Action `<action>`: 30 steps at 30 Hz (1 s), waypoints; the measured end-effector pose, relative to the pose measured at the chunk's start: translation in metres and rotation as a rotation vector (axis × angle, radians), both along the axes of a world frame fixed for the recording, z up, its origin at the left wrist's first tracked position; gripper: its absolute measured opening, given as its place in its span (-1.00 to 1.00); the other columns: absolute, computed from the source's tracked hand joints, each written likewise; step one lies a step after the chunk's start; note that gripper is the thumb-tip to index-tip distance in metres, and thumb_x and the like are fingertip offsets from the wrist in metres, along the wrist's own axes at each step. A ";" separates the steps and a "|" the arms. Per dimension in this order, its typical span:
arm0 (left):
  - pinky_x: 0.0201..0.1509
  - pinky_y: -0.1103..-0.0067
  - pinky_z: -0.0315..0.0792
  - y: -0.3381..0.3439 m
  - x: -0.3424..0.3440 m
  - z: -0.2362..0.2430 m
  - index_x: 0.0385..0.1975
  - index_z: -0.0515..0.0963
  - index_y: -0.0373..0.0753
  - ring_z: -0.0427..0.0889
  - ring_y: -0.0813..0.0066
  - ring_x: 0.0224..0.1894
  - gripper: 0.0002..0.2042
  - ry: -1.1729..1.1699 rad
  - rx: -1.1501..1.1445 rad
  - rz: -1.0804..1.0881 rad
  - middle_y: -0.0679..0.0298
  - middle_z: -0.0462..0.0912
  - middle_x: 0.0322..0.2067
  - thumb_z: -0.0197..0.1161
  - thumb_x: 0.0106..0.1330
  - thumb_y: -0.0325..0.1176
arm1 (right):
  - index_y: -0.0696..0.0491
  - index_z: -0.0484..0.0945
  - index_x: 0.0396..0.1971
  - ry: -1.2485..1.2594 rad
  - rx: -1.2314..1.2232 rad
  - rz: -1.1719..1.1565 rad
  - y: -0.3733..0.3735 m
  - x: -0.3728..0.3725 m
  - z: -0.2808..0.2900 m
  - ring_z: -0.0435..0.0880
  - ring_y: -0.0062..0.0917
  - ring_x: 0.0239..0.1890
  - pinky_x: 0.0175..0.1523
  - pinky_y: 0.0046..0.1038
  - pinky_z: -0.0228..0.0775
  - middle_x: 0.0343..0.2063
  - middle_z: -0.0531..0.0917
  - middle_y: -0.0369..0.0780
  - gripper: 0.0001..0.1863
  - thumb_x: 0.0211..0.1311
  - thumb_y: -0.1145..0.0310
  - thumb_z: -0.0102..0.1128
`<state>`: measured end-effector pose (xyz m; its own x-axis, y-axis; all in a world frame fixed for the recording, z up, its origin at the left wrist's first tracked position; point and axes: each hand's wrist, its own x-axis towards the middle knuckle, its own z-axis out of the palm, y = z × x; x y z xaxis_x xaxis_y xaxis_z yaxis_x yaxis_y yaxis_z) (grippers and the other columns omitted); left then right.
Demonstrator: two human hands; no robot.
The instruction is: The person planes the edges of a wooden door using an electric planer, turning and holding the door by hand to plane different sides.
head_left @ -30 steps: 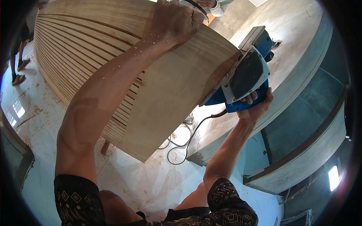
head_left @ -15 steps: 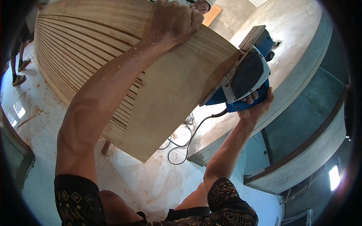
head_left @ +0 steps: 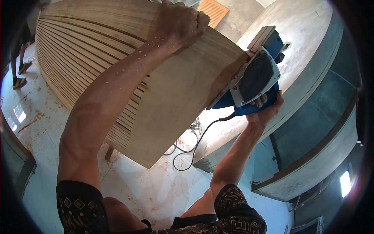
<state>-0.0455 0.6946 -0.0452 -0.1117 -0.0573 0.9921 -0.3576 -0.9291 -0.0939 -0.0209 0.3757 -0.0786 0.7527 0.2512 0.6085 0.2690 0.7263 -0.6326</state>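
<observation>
My left hand (head_left: 181,25) is closed at the upper edge of a large pale wooden panel (head_left: 171,97), with wood shavings along the forearm; its fingertips are partly hidden. The panel has long grooves over its left part and a plain band at the right. My right hand (head_left: 266,107) grips the rear handle of a blue power planer (head_left: 255,78) with a dark side plate, which sits against the panel's right edge, tilted on its side. Its black cable (head_left: 210,126) hangs down into loops below the panel.
Another person's feet (head_left: 19,80) stand at the far left. A curved plastered structure (head_left: 311,152) with recessed sections fills the right. An orange slatted panel (head_left: 212,11) lies beyond the top edge. The tiled floor (head_left: 43,128) has scattered shavings.
The other person's hand at the top has moved away, uncovering more of the orange panel. My hands and the planer are almost unchanged, the planer shifting very slightly right.
</observation>
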 end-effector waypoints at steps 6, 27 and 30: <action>-0.44 0.36 0.16 0.000 -0.009 -0.001 -0.86 0.12 -0.10 0.18 0.44 -0.75 -0.55 0.078 0.060 0.140 0.28 0.17 -0.85 0.15 0.22 -0.22 | 0.02 0.48 -0.39 0.041 0.030 0.031 0.000 -0.001 0.003 0.33 -0.75 -0.80 -0.64 -0.62 0.36 -0.74 0.33 -0.43 -0.54 0.34 -0.12 -0.06; -0.19 0.18 0.39 -0.007 0.003 0.010 -0.43 0.63 -0.18 0.60 0.02 -0.30 -0.66 0.222 -0.045 0.275 0.01 0.63 -0.49 0.02 0.38 -0.10 | 0.06 0.51 -0.32 -0.035 0.036 0.156 -0.022 0.005 0.035 0.36 -0.65 -0.70 -0.51 -0.50 0.32 -0.67 0.36 -0.38 -0.51 0.34 -0.13 -0.03; -0.20 0.18 0.36 -0.020 0.007 0.017 -0.55 0.57 -0.25 0.60 0.06 -0.36 -0.64 0.109 0.016 0.181 0.05 0.62 -0.52 0.01 0.35 -0.13 | 0.14 0.55 -0.23 -0.054 0.096 0.179 -0.051 0.001 0.038 0.37 -0.57 -0.68 -0.49 -0.45 0.33 -0.67 0.38 -0.33 -0.48 0.35 -0.10 -0.02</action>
